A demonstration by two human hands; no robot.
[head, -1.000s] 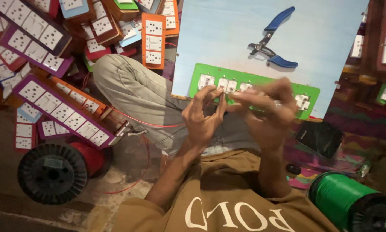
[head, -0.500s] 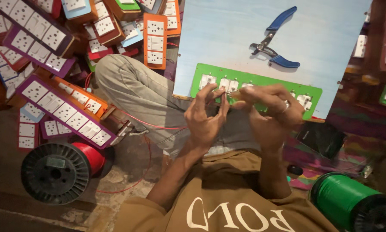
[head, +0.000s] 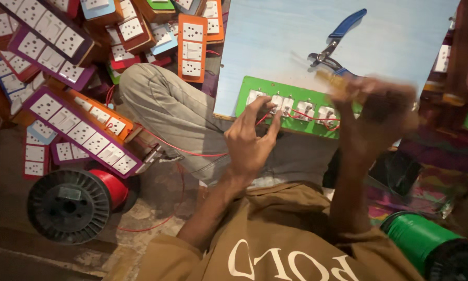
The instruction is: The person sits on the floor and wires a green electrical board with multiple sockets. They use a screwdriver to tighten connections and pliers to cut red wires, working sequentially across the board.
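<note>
A green switch panel (head: 260, 88) with several white switch backs lies on my lap, against a light blue board (head: 275, 41). My left hand (head: 249, 143) rests its fingertips on the panel's left part and pinches a thin red wire (head: 192, 153) there. The wire trails left over my grey trouser leg. Over the panel's right end my right hand (head: 374, 114) is raised and blurred by motion. It grips a tool with a yellowish handle (head: 330, 79); its tip is not clear.
Blue-handled pliers (head: 340, 39) lie on the board. Many purple and orange switch boards (head: 78, 130) are piled at the left. A black-and-red wire spool (head: 70, 205) stands at the lower left, a green spool (head: 416, 239) at the lower right.
My right hand has pulled away from the left one, up and to the right, and now blurs. The left hand has stayed on the panel with its fingers more spread.
</note>
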